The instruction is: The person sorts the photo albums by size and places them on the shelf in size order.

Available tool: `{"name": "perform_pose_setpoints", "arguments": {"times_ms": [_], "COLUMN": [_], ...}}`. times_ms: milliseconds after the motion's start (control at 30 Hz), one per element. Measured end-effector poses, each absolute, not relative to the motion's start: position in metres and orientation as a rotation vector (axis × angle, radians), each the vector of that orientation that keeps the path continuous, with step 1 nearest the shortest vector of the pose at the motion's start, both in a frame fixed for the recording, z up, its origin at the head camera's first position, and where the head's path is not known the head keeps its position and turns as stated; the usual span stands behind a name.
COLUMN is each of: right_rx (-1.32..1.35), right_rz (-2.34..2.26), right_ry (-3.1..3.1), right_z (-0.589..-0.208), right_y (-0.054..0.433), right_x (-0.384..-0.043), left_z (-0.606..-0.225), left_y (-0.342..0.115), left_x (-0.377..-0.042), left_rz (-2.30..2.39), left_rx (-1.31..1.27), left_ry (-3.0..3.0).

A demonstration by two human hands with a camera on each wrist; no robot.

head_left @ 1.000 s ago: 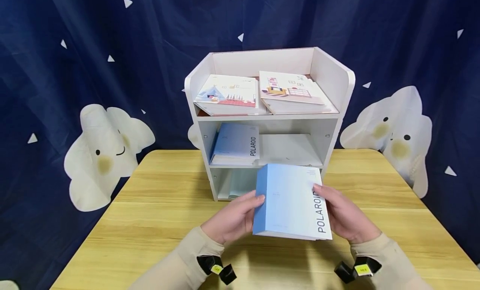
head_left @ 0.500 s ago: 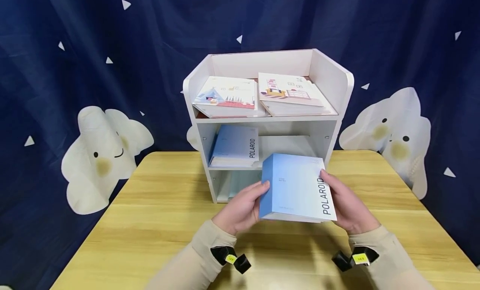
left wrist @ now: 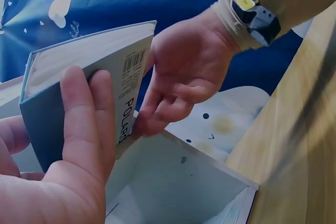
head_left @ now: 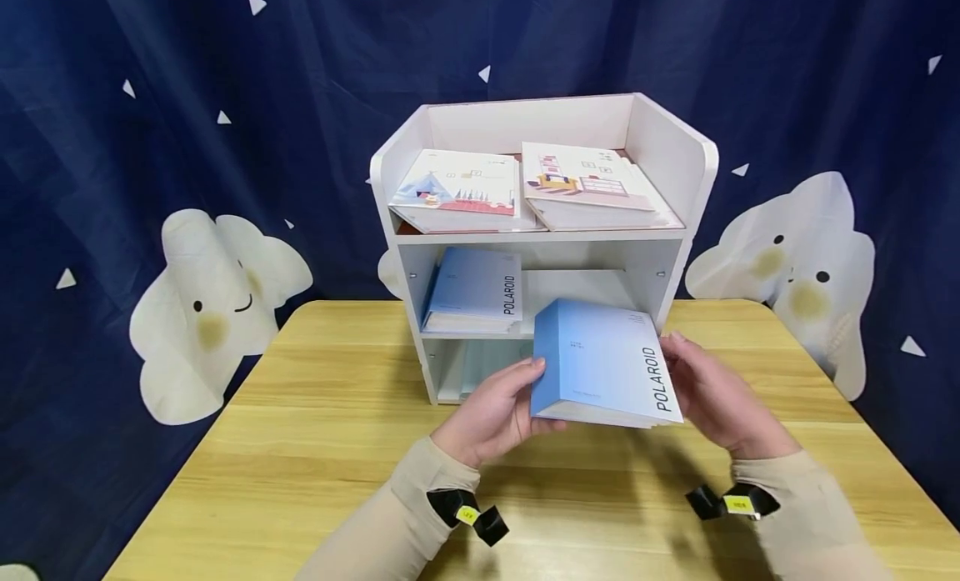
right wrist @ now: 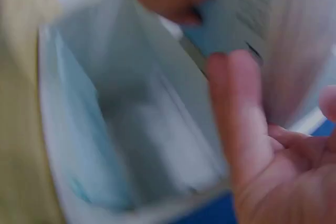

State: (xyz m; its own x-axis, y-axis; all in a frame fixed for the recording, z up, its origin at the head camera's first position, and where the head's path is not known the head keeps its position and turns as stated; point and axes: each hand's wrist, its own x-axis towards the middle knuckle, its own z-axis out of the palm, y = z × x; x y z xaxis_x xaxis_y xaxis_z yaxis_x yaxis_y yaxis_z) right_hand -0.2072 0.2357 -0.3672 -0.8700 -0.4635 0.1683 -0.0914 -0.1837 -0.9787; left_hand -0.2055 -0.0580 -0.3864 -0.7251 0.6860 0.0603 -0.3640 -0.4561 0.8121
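Observation:
A thick blue-to-white photo album (head_left: 603,356) marked POLAROID is held tilted in front of the shelf unit's middle level. My left hand (head_left: 498,410) grips its spine side, thumb on the spine and fingers under the back cover; in the left wrist view two of those fingers (left wrist: 81,114) lie along the album (left wrist: 128,72), near its barcode. At the right edge my right hand (head_left: 716,398) has its thumb lifted off the cover. Its straightened fingers (right wrist: 236,93) are close to the album's underside in the blurred right wrist view.
The white shelf unit (head_left: 540,237) stands on the wooden table (head_left: 315,398) against a dark blue curtain. A similar POLAROID album (head_left: 476,285) lies on its middle level, left side. Illustrated books (head_left: 457,185) lie on top; a pale blue item (head_left: 487,360) sits in the bottom compartment.
Both hands have carried the album up and forward, slightly right, toward the middle shelf level. My right thumb has come off the cover and that hand has shifted rightward.

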Motion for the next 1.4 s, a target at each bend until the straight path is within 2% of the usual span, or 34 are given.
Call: {"name": "perform_pose_setpoints", "arguments": {"times_ms": [233,333,467,567,733,1067,1400], "right_rx": [-0.59,-0.838,-1.32,-1.537,-1.724,-1.604,-1.379], "right_rz": [-1.549,-1.357,-1.05,-0.894,-0.796,-0.753,-0.755], "right_ry": [3.01,3.24,3.203,3.109,3.051,3.135,3.224], "right_z": [-0.327,-0.312,-0.305,-0.308,-0.318,-0.336,-0.354], "right_y": [0.252,0.243,0.217,0.194,0.171,0.156,0.157], "right_x": [-0.173,-0.149,-0.125,-0.116,-0.11,-0.121,-0.148], "left_z": [-0.387,-0.388,-0.387,-0.386,-0.387,-0.389,-0.391], "left_y": [-0.057,-0.058,-0.057,-0.057,-0.055,-0.055,-0.054], "left_x": [-0.206,-0.207,-0.208,-0.208,-0.207,-0.21,-0.212], "left_rz": [2.203,2.202,2.206,2.204,2.214,2.215,2.168], "left_rx": [0.493,0.498,0.503,0.498,0.478,0.534,0.679], "left_ry": [1.094,1.093,1.099,1.116,1.136,1.096,1.127]}}
